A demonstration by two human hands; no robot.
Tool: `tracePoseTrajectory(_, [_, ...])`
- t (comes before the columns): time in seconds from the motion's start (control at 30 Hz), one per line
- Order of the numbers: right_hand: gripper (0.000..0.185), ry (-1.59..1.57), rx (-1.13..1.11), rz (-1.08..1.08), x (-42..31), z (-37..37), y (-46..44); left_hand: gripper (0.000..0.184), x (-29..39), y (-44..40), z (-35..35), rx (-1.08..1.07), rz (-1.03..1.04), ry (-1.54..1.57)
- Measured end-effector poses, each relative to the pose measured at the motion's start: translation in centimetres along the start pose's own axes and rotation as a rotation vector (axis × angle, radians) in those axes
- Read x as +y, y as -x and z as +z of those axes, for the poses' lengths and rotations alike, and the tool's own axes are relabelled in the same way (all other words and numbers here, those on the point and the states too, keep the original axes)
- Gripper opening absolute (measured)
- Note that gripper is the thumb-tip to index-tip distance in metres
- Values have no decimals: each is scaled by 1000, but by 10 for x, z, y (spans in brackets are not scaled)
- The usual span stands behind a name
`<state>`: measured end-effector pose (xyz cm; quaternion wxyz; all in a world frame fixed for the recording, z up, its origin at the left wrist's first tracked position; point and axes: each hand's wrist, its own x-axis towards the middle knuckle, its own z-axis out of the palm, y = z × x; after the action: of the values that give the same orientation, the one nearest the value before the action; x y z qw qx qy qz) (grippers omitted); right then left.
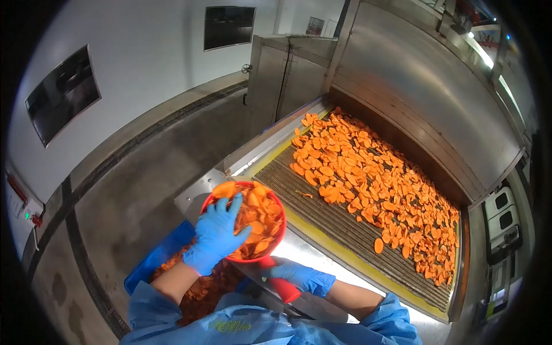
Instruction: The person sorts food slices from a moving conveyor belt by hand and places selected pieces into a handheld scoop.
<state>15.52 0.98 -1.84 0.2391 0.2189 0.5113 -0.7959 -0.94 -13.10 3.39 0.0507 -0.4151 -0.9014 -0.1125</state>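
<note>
Right grip (pixel 302 278) wraps the handle of a red scoop (pixel 284 290), held between a blue crate (pixel 133 282) and a mesh belt (pixel 276 175). Orange slices (pixel 261 221) heap the scoop; the left grip (pixel 215 238) lies on them, fingers spread wide. Green lettering (pixel 230 326) on the blue gown (pixel 253 333) is too blurred to read. Beyond a steel ledge (pixel 310 253), more slices cover the belt; 2 dark panels mark the wall (pixel 149 46). Both forearms angle inward.
</note>
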Motion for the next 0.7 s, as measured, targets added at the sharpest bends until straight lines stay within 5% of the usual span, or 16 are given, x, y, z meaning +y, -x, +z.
tracePoseTrajectory(0.3, [56,-5,-158,89,-73,14,-33,77,-48,-19,-4,44,-151,79])
tracePoseTrajectory(0.47, [80,888,-461,-24,-133,-96,-63,79,-43,-23,2,76,-216,78])
tracePoseTrajectory(0.53, [60,1279,-218,166,-217,-131,-65,81,-43,-24,0,62,-231,93])
tracePoseTrajectory(0.57, [51,1442,10,-159,-224,-194,-95,82,-44,-25,1,53,-232,83])
tracePoseTrajectory(0.6, [39,1398,441,37,-260,-193,-87,84,-46,-26,2,61,-211,108])
tracePoseTrajectory(0.63, [29,1719,679,-343,-264,-270,-127,82,-38,-30,-5,40,-201,163])
tracePoseTrajectory(0.7, [30,1688,983,-453,-299,-326,-157,80,-43,-33,-1,-21,-202,183])
